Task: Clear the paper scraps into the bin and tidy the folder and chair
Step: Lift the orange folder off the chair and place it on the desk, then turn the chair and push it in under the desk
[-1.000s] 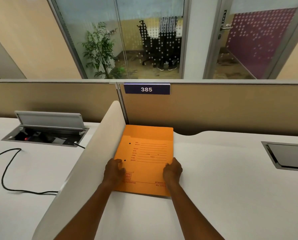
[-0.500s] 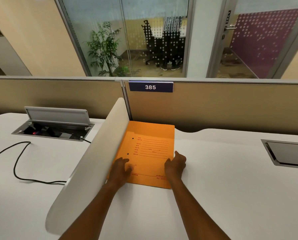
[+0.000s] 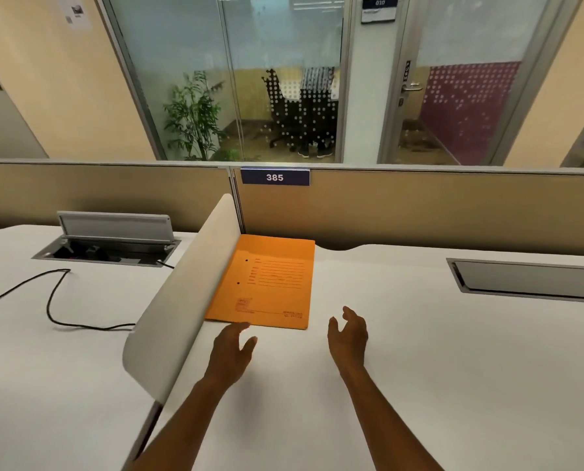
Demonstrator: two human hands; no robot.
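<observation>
A flat orange card folder [image 3: 267,283] with printed lines lies on the smooth white tabletop [image 3: 419,351]; both hands, left [image 3: 231,351] and right [image 3: 348,334], hover empty, fingers spread.

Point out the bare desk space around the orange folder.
Bare desk runs from the orange folder right to the closed hatch. Tightest spot: the folder's left edge against the white divider, near the left hand.

Both hands, left [image 3: 231,348] and right [image 3: 348,336], hover empty with fingers loosely spread.
</observation>
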